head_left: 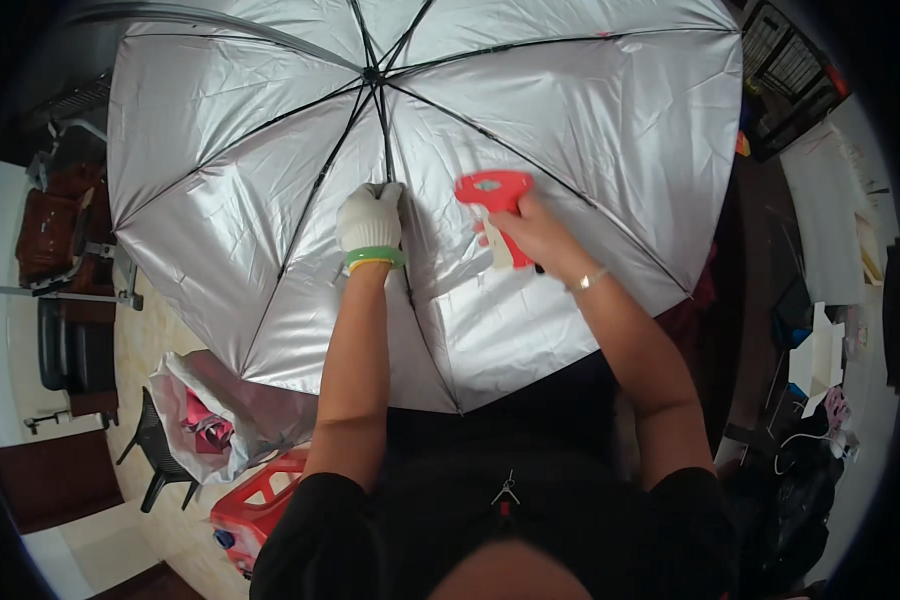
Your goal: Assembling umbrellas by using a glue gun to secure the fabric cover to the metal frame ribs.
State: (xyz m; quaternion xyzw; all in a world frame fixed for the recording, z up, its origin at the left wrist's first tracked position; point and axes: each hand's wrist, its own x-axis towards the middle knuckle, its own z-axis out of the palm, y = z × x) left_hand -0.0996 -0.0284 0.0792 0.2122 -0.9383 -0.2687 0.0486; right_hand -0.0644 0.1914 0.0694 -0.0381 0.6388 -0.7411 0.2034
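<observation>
Gloved left hand (369,220) clamps umbrella shaft (385,150); right hand (530,235) clutches red tool (495,195), white tag.

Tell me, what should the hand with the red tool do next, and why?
Probably bring the red tool down a little to the silver umbrella lining. The right hand holds it just above the fabric, beside a rib, while the gloved left hand grips the shaft to steady the open canopy.
</observation>
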